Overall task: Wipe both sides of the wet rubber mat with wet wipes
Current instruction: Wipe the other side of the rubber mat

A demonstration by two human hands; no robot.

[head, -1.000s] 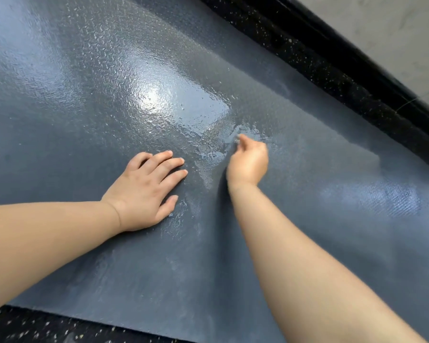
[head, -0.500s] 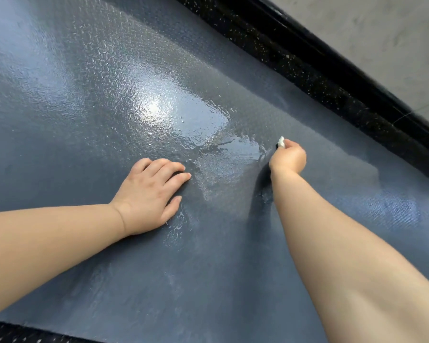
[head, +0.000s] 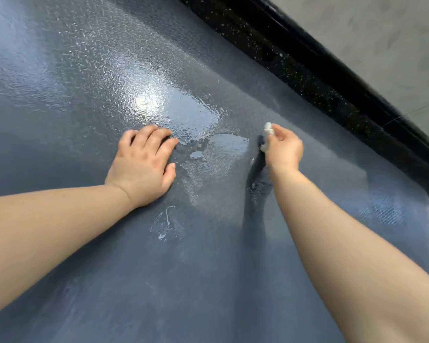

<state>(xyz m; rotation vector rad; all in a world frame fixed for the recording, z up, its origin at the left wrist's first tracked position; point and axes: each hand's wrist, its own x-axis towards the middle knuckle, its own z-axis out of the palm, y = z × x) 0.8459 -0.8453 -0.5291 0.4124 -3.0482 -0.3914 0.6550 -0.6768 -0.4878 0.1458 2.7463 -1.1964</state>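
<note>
Early on, I judge | left hand spread flat on mat | right hand pinches wet wipe | water film at its 10 o'clock unwiped | underside pending

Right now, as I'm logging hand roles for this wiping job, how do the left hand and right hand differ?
The left hand lies palm down on the rubber mat; the right hand is curled. The left hand holds nothing; the right hand grips a white wet wipe. The left hand sits beside the glossy puddle; the right hand is nearer the black speckled border. Both are bare.
</note>
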